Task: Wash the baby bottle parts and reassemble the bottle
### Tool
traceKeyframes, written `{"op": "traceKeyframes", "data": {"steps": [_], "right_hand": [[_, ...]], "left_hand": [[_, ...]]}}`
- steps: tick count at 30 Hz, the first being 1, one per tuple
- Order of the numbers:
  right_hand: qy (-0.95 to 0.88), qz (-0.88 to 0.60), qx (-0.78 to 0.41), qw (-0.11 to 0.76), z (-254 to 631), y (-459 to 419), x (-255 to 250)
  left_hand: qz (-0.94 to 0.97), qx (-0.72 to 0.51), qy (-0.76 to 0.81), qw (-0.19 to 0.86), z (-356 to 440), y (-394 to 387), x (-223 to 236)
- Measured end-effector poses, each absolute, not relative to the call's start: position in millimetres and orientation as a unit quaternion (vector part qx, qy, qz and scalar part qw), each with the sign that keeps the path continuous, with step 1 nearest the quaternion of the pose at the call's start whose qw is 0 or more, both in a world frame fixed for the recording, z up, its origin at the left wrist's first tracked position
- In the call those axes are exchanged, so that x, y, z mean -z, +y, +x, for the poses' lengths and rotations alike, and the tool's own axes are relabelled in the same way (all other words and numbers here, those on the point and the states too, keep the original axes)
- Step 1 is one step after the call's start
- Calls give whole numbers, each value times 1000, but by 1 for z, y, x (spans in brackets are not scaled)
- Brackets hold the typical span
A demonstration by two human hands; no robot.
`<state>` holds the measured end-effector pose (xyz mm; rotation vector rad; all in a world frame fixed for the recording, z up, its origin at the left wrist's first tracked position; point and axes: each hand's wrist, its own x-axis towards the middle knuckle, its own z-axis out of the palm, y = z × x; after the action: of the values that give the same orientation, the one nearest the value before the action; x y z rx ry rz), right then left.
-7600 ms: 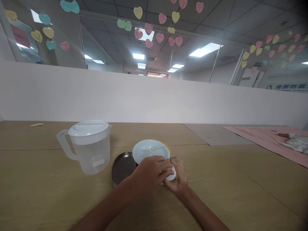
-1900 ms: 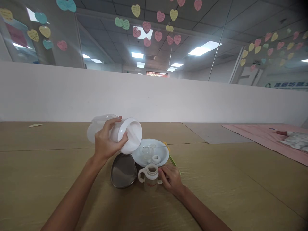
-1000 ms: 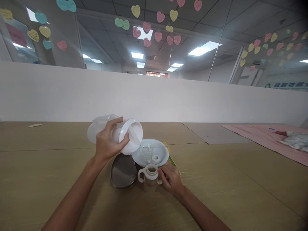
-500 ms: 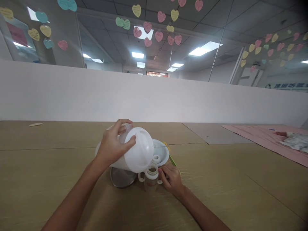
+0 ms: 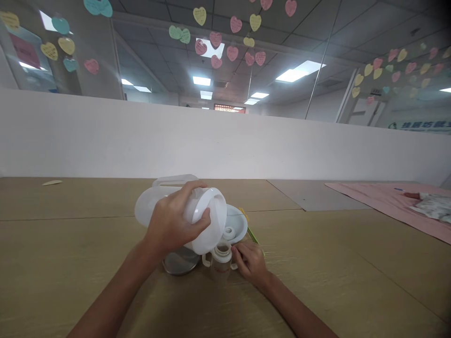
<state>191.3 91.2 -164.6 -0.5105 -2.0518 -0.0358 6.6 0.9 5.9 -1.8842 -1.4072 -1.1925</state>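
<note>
The tilted pitcher (image 5: 213,228) partly hides bowl (image 5: 239,224) and tray (image 5: 181,263).

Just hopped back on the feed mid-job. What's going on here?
The person's left hand holds a translucent pitcher tipped over, its white lid end close to the open mouth of a two-handled bottle. The right hand grips one handle of that bottle, which stands upright on the table. Behind it, a white bowl holds a small white ring. No stream of liquid can be made out.
</note>
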Motion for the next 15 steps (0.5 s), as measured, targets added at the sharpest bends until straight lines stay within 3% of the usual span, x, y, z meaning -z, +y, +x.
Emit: {"op": "traceKeyframes", "data": {"steps": [7,15], "right_hand": [[-845,-216,30,488,192,91,166],[-849,-194,24,491,195,92,171]], "left_hand": [[-683,470,-513,223,0,0,-9],[-511,669,-535,70,-70,31,-4]]}}
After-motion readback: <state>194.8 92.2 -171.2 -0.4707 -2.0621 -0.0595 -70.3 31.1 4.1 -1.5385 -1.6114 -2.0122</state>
